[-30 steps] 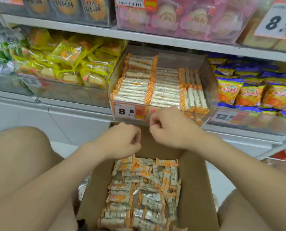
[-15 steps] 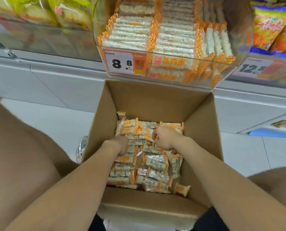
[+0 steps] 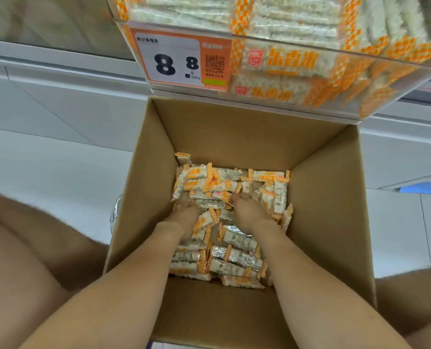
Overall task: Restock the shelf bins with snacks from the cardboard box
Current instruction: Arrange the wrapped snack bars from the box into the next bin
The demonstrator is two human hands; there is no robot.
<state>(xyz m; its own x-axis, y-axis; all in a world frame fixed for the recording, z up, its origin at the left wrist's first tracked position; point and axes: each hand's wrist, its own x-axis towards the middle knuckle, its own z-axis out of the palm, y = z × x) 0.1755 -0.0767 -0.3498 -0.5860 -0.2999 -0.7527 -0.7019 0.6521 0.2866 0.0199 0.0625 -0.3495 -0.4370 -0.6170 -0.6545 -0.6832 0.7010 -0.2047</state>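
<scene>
Your left hand [image 3: 184, 217] and right hand [image 3: 247, 212] dig into the snacks [image 3: 234, 258] in the box [image 3: 322, 222], mid-frame, likely to scoop a load for the bin [image 3: 297, 42] above. Both sink under packets, so I cannot tell their grip.

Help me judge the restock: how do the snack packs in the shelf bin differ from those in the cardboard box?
The bin packs lie in neat rows; the box packs lie jumbled. The bin packs fill the shelf bin near its rim; the box packs cover only the bottom of the cardboard box. The left hand and right hand reach among the box packs only. Both are white with orange checked ends.
</scene>
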